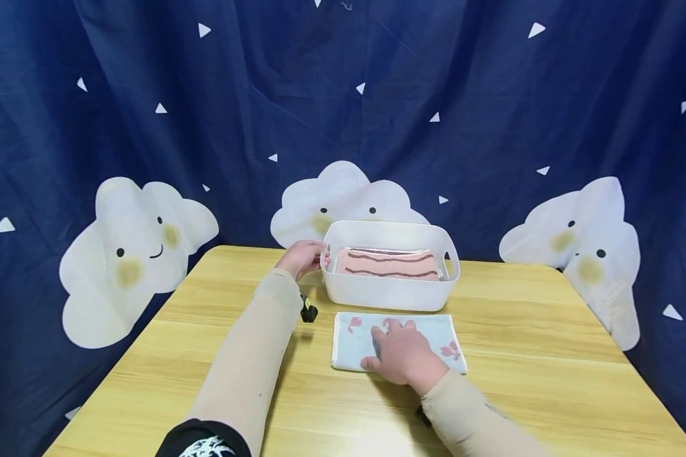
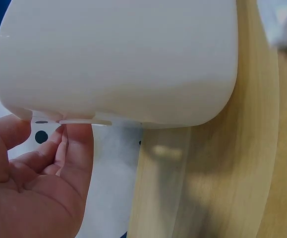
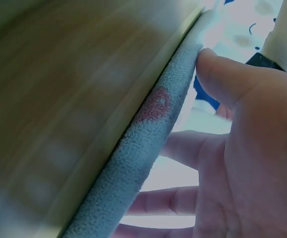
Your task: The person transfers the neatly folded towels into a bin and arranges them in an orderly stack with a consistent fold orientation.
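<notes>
A white plastic bin [image 1: 383, 296] with handle cut-outs stands toward the back of the table. Inside it lies a folded pink towel [image 1: 389, 264] with dark wavy stripes. My left hand [image 1: 302, 259] grips the bin's left end at the handle; the left wrist view shows the thumb and fingers at the rim [image 2: 86, 121]. In front of the bin is a folded light blue towel [image 1: 431, 330] with pink cherry prints. Spread over that towel, my right hand [image 1: 403, 355] touches its top with fingers apart. From the right wrist, the towel's thick folded edge [image 3: 143, 134] shows beside the fingers.
The wood-grain table [image 1: 549, 355] extends to both sides of the bin and towel. Behind it hangs a dark blue curtain [image 1: 320, 76] with white triangles and smiling clouds. A small black device [image 1: 308, 311] sits at the left wrist.
</notes>
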A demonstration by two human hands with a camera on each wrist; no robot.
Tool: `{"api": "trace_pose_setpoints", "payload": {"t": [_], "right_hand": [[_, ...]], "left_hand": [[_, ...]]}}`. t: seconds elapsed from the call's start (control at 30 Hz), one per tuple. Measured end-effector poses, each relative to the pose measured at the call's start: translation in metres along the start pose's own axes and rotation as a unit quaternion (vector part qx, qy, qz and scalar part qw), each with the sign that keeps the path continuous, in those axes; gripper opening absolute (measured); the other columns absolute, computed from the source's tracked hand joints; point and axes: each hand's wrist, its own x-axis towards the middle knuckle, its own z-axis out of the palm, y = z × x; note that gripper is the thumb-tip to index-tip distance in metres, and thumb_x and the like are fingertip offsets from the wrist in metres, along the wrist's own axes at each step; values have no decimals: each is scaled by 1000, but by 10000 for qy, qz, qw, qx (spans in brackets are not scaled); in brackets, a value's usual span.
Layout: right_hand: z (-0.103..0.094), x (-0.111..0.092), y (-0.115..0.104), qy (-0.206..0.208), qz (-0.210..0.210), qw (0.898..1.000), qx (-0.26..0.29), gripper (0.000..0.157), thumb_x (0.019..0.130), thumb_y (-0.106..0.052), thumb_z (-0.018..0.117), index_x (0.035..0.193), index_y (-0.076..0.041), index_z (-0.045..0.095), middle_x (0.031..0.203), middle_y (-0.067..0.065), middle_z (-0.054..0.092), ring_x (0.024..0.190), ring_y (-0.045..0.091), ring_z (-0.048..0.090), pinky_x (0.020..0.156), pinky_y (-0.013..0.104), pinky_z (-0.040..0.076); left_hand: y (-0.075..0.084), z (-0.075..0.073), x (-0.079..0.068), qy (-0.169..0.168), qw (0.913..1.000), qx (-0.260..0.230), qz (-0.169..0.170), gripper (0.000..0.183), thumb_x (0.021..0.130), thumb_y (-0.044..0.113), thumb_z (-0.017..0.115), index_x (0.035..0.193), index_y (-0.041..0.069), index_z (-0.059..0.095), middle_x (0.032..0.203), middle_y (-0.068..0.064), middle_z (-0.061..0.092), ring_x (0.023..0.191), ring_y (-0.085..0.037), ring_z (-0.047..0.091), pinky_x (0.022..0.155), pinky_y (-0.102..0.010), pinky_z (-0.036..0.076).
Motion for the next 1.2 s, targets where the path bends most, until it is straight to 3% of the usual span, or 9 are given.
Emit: {"api": "trace_pose_setpoints", "payload": {"t": [0.23,0.37,0.6,0.7,0.8,0.87,1.0,1.13,1.2], "right_hand": [[-3,7,-17,82,-41,9998,-194,78,92,-68,57,147,-13,53,145,21,48,113,46,52,85,51,52],[-1,7,-18,26,-63,9998,-165,79,91,-70,57,148,-14,52,148,21,47,117,47,51,87,52,52],[-5,5,0,71,-297,9992,249,71,91,-67,59,142,-17,58,139,18,54,111,41,52,82,53,50],[-10,2,16,69,-480,9967,651,67,93,-62,60,141,-15,60,137,17,56,116,40,55,89,54,49],[-16,1,37,-34,-795,9887,1270,62,98,-54,58,143,-11,59,139,17,58,126,38,54,100,54,45],[-22,1,53,-109,-968,9793,1772,59,100,-50,57,141,-8,60,139,15,59,129,35,54,105,51,42],[-28,-2,89,-1,-896,9558,2800,51,100,-43,62,133,-5,65,128,10,65,107,28,64,91,47,50],[-25,-7,126,550,-566,9460,3144,35,99,-34,65,117,-5,72,109,5,69,89,20,61,80,40,50],[-21,-10,142,729,-354,9472,3102,27,99,-32,65,108,-7,74,97,2,68,88,18,57,79,38,47]], "left_hand": [[0,-1,-2,21,9999,103,22,34,109,19,47,134,-3,56,129,-23,60,93,-18,64,96,-35,51],[-1,-2,-4,104,9984,543,91,36,109,22,47,135,-2,57,128,-20,61,102,-22,63,96,-35,52],[-6,-6,-8,322,9911,1166,558,40,107,32,50,132,2,60,125,-15,62,114,-30,60,99,-44,50],[-8,-7,-17,363,9876,1316,770,42,107,35,50,132,4,59,126,-16,59,114,-31,59,96,-45,52],[-10,-11,-34,489,9788,1717,1008,43,107,38,49,132,4,59,126,-18,59,110,-31,59,90,-44,53],[-11,-12,-46,639,9673,2145,1197,44,107,38,48,132,3,60,123,-18,61,107,-31,59,90,-45,51],[-17,-8,-74,772,9410,2994,1374,45,105,40,51,130,5,64,121,-14,66,109,-30,60,96,-48,48],[-26,1,-98,338,9288,3498,1173,41,102,42,56,119,8,70,117,-13,69,103,-28,62,93,-49,49],[-32,5,-107,97,9234,3693,1043,39,100,44,59,111,9,72,109,-11,70,96,-25,62,88,-47,50]]}}
